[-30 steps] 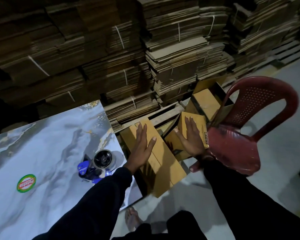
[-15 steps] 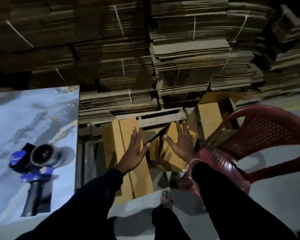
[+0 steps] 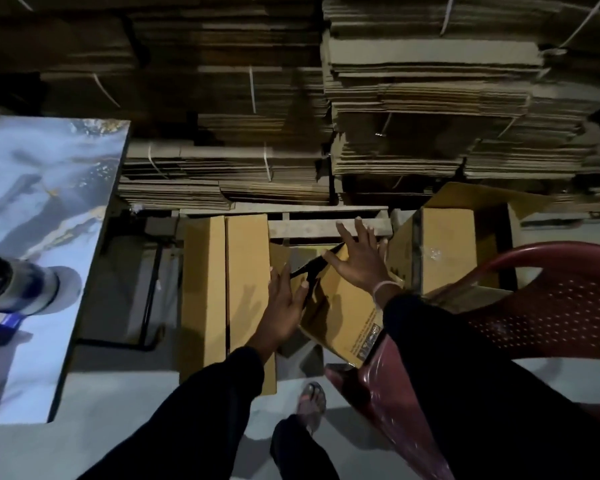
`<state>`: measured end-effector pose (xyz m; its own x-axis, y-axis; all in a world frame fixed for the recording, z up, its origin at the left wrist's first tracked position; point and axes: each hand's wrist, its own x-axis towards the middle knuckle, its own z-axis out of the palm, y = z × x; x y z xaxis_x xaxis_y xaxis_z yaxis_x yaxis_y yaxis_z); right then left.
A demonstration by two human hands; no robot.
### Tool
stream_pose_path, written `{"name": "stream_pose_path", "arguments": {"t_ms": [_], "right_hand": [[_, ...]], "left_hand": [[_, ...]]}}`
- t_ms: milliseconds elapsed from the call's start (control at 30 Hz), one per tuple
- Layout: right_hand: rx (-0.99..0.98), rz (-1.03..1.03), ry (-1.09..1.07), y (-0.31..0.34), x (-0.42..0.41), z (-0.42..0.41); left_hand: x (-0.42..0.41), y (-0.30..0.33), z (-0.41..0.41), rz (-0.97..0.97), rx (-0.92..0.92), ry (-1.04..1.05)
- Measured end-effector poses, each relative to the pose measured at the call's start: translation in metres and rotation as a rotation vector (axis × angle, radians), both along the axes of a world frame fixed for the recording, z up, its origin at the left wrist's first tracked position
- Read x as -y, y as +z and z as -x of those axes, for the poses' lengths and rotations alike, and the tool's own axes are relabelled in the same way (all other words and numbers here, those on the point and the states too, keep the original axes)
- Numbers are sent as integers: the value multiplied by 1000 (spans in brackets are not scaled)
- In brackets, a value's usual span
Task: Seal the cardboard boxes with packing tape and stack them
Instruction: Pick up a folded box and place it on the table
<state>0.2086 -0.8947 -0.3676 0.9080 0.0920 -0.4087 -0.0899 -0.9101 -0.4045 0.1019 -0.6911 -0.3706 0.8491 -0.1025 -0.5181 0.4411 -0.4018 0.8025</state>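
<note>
Dim storeroom — fingers (image 3: 352, 237) splayed on cardboard box (image 3: 340, 306)

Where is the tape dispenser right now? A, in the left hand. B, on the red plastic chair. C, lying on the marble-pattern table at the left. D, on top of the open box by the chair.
C: the tape dispenser lies on the marble-pattern table at the left edge of the view, while both hands, the left hand and the right hand, rest open on the cardboard boxes.
</note>
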Motion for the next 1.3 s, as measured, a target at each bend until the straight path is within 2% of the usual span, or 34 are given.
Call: {"name": "stream_pose_path", "arguments": {"t_ms": [100, 300, 433, 500, 600, 733, 867, 967, 1133, 1300], "right_hand": [[-36, 34, 54, -27, -2, -27], [-178, 173, 98, -82, -9, -61], [-252, 220, 56, -112, -8, -74], [-285, 183, 7, -121, -6, -77], [-298, 196, -10, -127, -7, -80], [-262, 236, 37, -133, -4, -78], [-197, 270, 25, -127, 2, -76], [-181, 243, -21, -119, 3, -66], [-115, 347, -86, -88, 1, -38], [-3, 365, -212, -20, 15, -4]], "left_hand": [[16, -37, -4, 50, -88, 168], [40, -138, -5, 227, -478, 693], [56, -194, 4, 269, -587, 910], [61, -209, 14, 326, -630, 919], [73, -146, 25, 591, -685, 920], [90, -113, 36, 873, -555, 970], [95, -123, 19, 877, -633, 1036], [91, -119, 14, 720, -587, 1058], [66, -122, 26, 800, -604, 976], [51, -79, 22, 867, -606, 829]]}}
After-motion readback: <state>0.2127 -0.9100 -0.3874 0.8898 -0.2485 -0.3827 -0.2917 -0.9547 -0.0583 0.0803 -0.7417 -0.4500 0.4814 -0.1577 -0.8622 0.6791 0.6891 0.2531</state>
